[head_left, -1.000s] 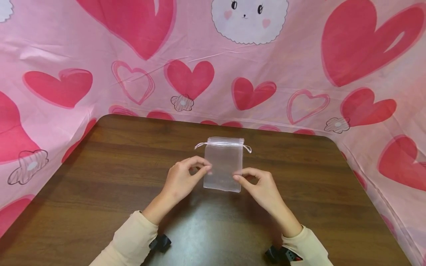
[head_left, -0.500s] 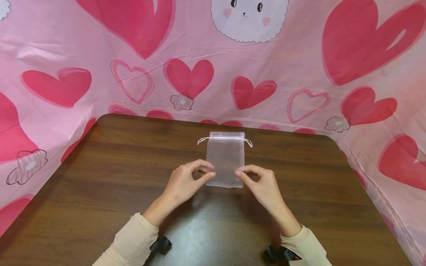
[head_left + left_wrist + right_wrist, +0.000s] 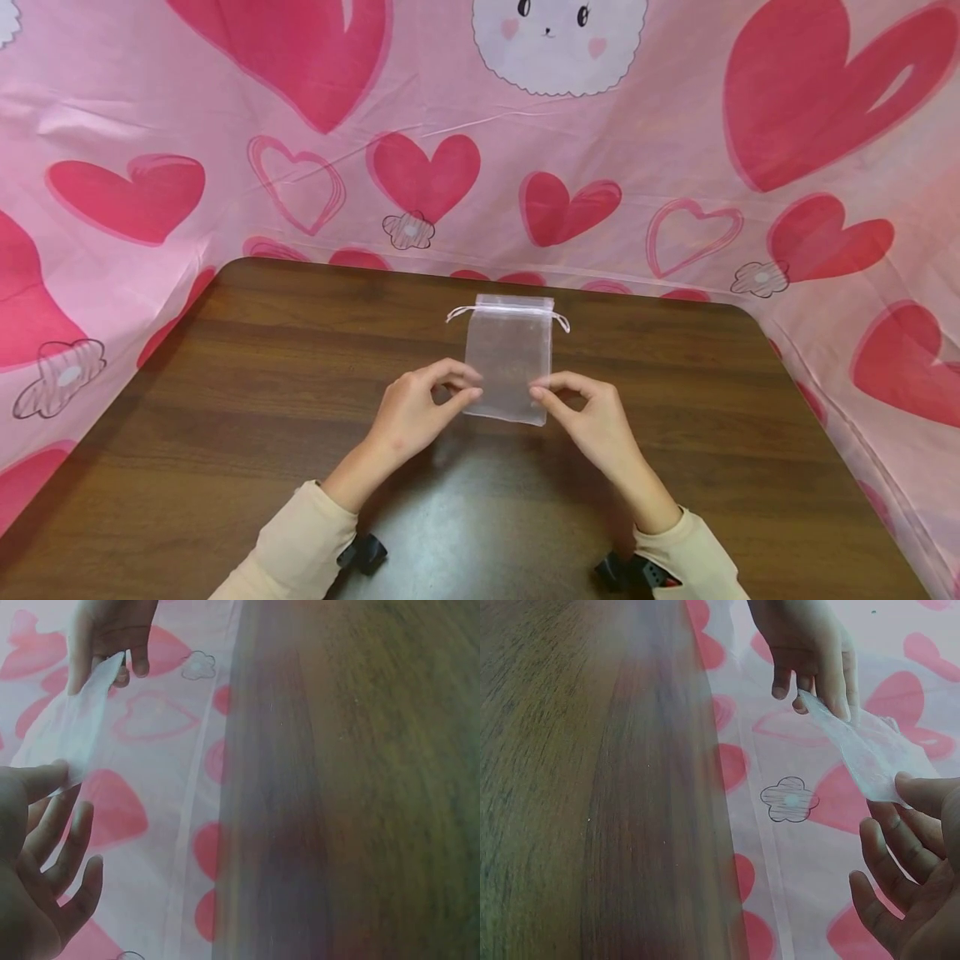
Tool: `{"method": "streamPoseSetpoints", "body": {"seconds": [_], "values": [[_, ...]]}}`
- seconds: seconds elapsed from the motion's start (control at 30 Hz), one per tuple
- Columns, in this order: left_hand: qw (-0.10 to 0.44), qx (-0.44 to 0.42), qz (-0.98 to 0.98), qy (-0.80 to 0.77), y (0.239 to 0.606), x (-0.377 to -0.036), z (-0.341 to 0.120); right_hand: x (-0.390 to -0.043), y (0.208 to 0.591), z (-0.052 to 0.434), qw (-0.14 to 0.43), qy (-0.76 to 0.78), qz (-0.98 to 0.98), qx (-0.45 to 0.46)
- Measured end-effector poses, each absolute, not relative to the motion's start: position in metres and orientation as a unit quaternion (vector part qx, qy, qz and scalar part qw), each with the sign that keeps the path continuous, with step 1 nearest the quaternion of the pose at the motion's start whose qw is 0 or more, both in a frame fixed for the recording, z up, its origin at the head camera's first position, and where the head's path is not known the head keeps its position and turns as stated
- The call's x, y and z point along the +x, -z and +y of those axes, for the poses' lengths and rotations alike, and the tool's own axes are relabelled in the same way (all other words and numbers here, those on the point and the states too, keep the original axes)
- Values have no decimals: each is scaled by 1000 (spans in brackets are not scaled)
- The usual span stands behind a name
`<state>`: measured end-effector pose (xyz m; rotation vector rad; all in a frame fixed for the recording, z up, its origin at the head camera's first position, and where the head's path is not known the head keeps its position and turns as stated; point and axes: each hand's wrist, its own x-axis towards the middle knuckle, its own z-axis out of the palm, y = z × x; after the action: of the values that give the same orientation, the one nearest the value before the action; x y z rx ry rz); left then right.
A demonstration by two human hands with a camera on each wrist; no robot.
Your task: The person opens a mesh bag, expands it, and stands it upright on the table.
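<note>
A small sheer white organza pouch [image 3: 510, 358] with a thin white drawstring [image 3: 558, 320] across its top is held by its lower corners, just above the dark brown wood-grain table [image 3: 225, 400], near the middle of it. Its gathered mouth points away from the person and its bottom edge faces them.

The table has rounded far corners and shows a dull glare near the front edge. A pink cloth printed with red hearts [image 3: 795, 92], small outline flowers and a white fluffy cartoon face hangs behind the table and wraps round both sides.

The left hand [image 3: 416, 408] pinches the pouch's lower left corner between thumb and forefinger, other fingers loosely curled. The right hand [image 3: 592, 417] pinches the lower right corner the same way. The hands stay apart, the pouch's width between them. Cream sleeves [image 3: 300, 542] cover both forearms.
</note>
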<state>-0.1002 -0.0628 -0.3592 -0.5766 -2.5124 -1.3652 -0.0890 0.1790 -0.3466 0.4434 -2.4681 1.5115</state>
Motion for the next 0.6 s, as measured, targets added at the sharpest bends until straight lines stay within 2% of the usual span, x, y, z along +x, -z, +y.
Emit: {"method": "streamPoseSetpoints", "body": {"seconds": [0.6], "values": [[139, -167, -854, 472, 357, -100, -64, -83, 349, 182, 66, -484, -860, 147]]}}
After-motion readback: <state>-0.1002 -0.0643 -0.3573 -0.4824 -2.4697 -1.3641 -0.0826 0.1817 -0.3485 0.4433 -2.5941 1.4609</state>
